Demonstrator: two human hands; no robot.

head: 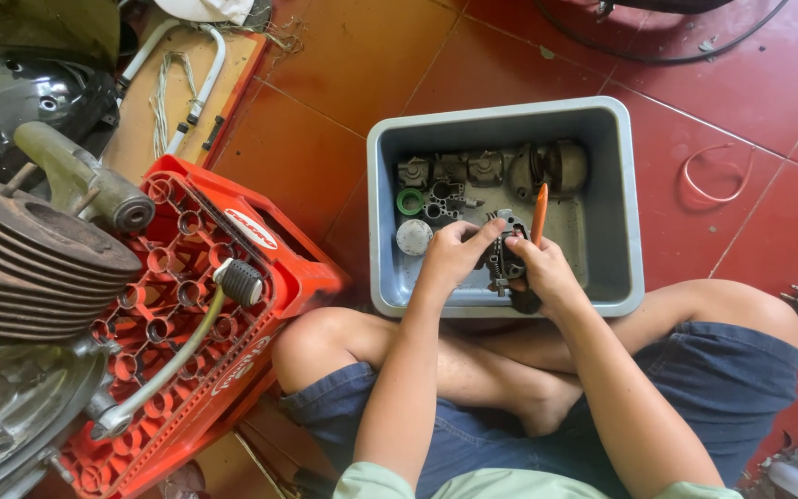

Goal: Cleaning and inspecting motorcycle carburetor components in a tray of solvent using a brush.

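Both hands work over the near edge of a grey tub (625,185) on red tiles. The left hand (450,254) pinches a dark metal part (505,259); the right hand (547,270) is closed around an orange tool (539,211), tip up. At the tub's 12 o'clock lie perhaps six more parts, blurred. One red crate (274,268) crowds 9 o'clock; 3 o'clock stays open.

A motorbike repair workshop, floor level

Left of the grey tub (621,199) of metal parts: a finned engine cylinder (20,254), red crate (200,319) and loose hoses on red tiles (344,65).
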